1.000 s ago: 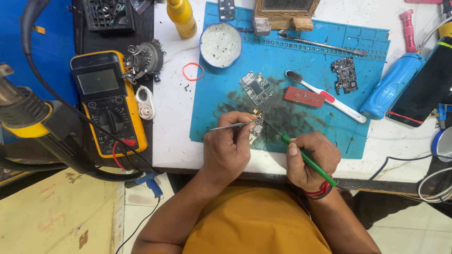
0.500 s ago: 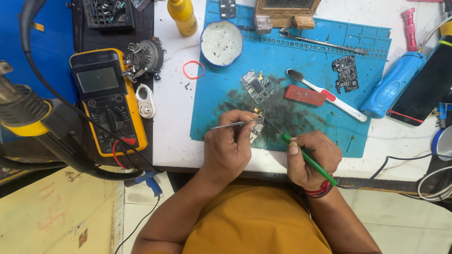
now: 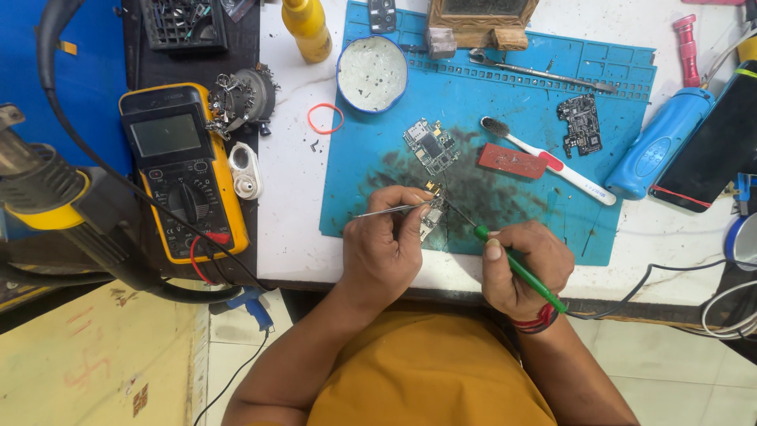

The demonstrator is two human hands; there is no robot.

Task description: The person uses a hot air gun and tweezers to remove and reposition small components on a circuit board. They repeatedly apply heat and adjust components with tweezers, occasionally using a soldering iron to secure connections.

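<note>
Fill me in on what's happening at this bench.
A person in a yellow shirt is working on a small circuit board lying on the blue mat. The left hand holds tweezers at the board, and the right hand holds a green-handled iron with its tip at the same spot. A yellow multimeter sits to the left; another board and a toothbrush lie farther back.

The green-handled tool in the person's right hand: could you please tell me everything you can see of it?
The green-handled tool is a slim, pen-like iron with a bright green, plastic-looking handle and a thin dark metal tip. The right hand grips it like a pen, thumb on top. It slants up and left, its tip reaching the small circuit board on the blue mat, beside the tweezers in the left hand. The handle's rear end passes over the wrist.
</note>
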